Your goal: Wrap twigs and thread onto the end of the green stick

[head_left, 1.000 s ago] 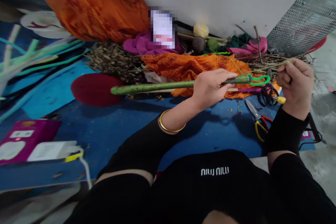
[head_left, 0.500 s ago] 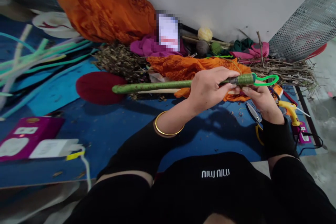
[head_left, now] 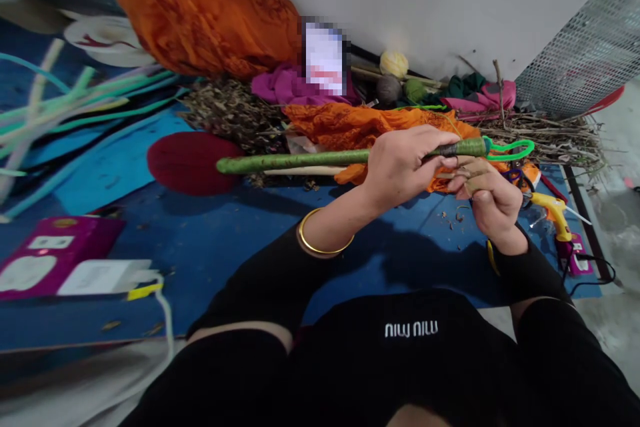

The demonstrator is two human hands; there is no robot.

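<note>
My left hand [head_left: 395,160] is wrapped around a long green stick [head_left: 300,160], held roughly level above the table. Its right end is bound with olive thread [head_left: 470,147], with a dark band beside the binding. A bright green loop [head_left: 517,149] sticks out past that end. Just below the binding is my right hand [head_left: 493,197], fingers curled and fingertips pinched together; what they hold is too small to make out. A fine thread shows above the binding, against the orange cloth [head_left: 345,123]. Behind the stick's left tip is a dark red oval [head_left: 185,163].
Green and white foam-like strips [head_left: 75,103] lie left, above a purple power strip [head_left: 55,253] with a white charger [head_left: 105,277]. Dry twigs [head_left: 560,140], yarn balls [head_left: 393,65] and a phone-like screen [head_left: 324,60] line the back. A yellow glue gun [head_left: 553,210] lies right.
My right hand has turned and drawn slightly down from the binding, its fingers more curled. My left hand keeps its hold on the stick. The view has shifted slightly.
</note>
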